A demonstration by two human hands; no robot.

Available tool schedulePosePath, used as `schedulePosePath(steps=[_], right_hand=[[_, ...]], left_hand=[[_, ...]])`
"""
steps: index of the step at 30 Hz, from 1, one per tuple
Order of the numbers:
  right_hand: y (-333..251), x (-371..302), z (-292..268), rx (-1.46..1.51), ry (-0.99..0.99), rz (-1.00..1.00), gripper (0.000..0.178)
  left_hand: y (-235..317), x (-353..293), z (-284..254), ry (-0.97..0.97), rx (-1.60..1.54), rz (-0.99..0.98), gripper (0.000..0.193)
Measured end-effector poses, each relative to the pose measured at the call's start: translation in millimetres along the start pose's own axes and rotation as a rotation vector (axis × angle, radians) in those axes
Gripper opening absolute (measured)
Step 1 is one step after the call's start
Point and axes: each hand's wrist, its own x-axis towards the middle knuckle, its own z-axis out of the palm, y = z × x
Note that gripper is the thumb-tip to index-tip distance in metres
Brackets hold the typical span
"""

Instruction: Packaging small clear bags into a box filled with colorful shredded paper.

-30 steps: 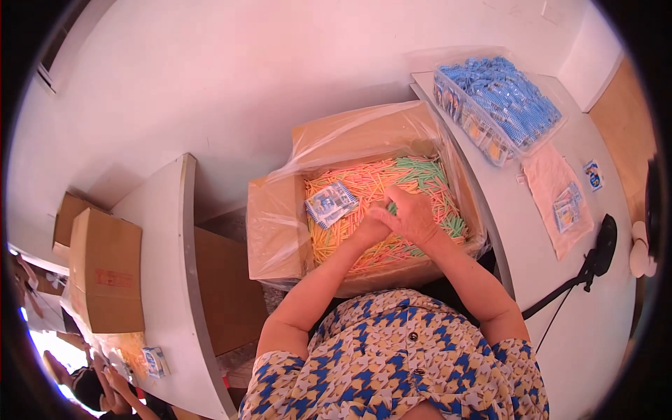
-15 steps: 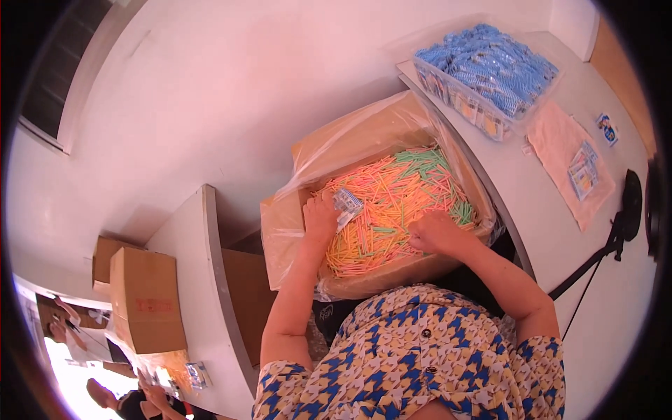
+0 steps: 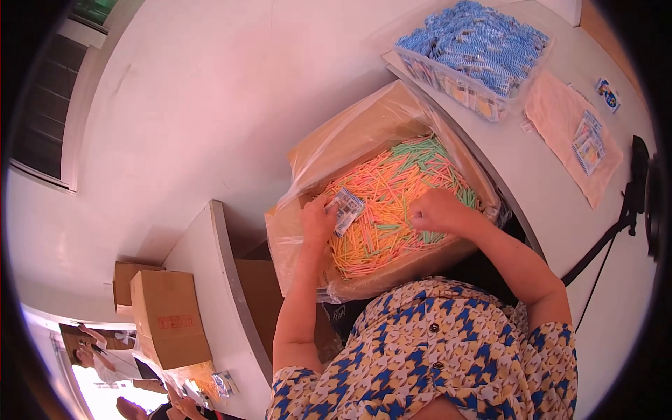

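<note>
My left hand [image 3: 318,220] pinches a small clear packet [image 3: 348,211] with blue-and-white striped ends, over the left side of an open cardboard box [image 3: 332,152]. The box is lined with clear plastic and filled with thin sticks [image 3: 374,185] in orange, pink, yellow and green; I cannot tell what they are made of. Above the right part of the pile is my right hand [image 3: 439,211]. Its fingers are curled closed, and whatever they may hold is hidden.
A clear plastic bin [image 3: 476,59] heaped with blue-striped packets stands on the curved table [image 3: 595,294]. Beside it, more packets [image 3: 588,142] lie on a pink cloth [image 3: 553,112]. Closed cardboard boxes [image 3: 168,318] stand on another surface at left, with other people's hands [image 3: 183,404] nearby.
The whole view has shifted and turned slightly. Against the box, my right hand is a little farther from my body. My left hand keeps the packet in about the same place.
</note>
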Motion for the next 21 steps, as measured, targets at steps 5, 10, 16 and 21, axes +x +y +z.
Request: schedulePosePath(steps=[5, 10, 16, 21], right_hand=[[-13, 18, -8, 0.008, -0.385, 0.078, 0.016], [-6, 16, 14, 0.049, -0.410, 0.127, 0.018], [8, 2, 23, 0.043, -0.258, 0.107, 0.017], [6, 19, 3, 0.197, -0.048, -0.012, 0.021]], left_hand=[[-4, 1, 4, 0.031, 0.027, -0.011, 0.014], [-3, 2, 4, -0.090, 0.337, 0.043, 0.013], [14, -1, -11, 0.353, 0.163, 0.404, 0.009], [53, -8, -15, -0.223, -0.853, -0.144, 0.008]])
